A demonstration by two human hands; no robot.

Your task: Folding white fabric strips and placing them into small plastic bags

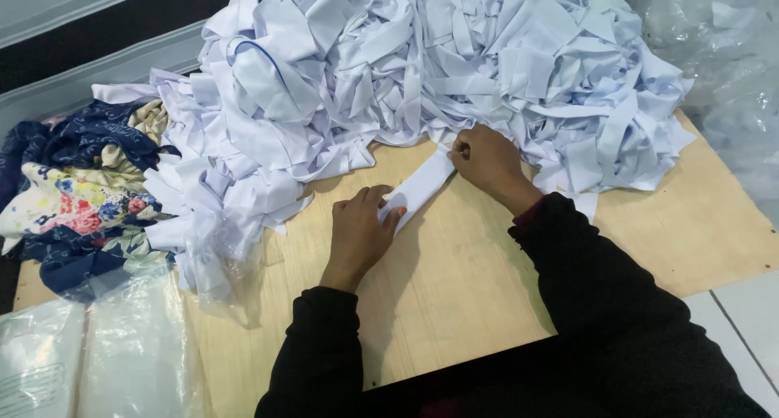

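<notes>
A white fabric strip (422,184) lies stretched on the light wooden board (454,288). My left hand (359,227) pinches its near end between thumb and fingers. At the strip's far end, my right hand (485,160) is closed on it, right at the foot of a large heap of white fabric strips (422,61). Both arms wear black sleeves.
A bundle of dark blue and floral cloth (77,191) lies at the left. Clear plastic bags (97,353) sit at the near left, and crumpled clear plastic (730,69) at the far right. White floor tile (742,312) shows beyond the board's right edge.
</notes>
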